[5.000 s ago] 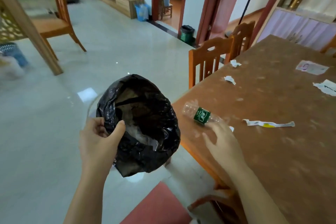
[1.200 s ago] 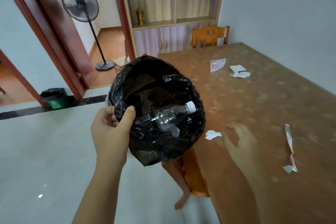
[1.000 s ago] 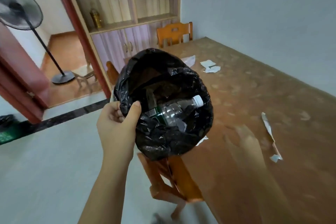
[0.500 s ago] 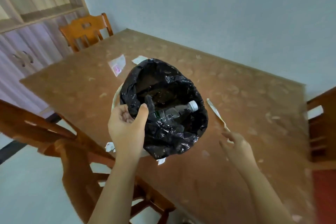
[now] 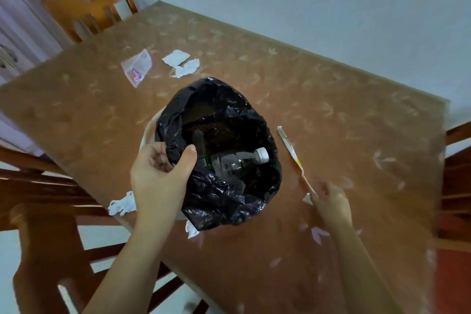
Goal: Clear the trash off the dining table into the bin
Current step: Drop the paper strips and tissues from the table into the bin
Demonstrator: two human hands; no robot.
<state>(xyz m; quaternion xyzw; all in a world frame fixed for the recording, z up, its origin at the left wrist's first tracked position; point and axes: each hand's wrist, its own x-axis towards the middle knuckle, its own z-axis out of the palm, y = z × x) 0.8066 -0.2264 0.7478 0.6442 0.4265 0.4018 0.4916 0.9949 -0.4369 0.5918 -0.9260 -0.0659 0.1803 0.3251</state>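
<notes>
- Bin (image 5: 219, 155), black-lined, held mid-frame above table (image 5: 331, 115) by left hand (image 5: 159, 176), rim pinched.
- Bottle (image 5: 239, 162) seen inside.
- Paper strip (image 5: 293, 154) pinched at its near end by right hand (image 5: 331, 202).
- Paper scraps (image 5: 182, 64) left upper-centre.

A: What's different from five seconds back?
B: The plastic bottle (image 5: 239, 162) has left the dining table (image 5: 356, 115) and lies inside the bin's black bag (image 5: 221, 201).
A: And the right hand (image 5: 331, 202)?
B: Half a second ago it hovered open short of the long paper strip (image 5: 293, 154); now its fingers have reached the strip's near end.
</notes>
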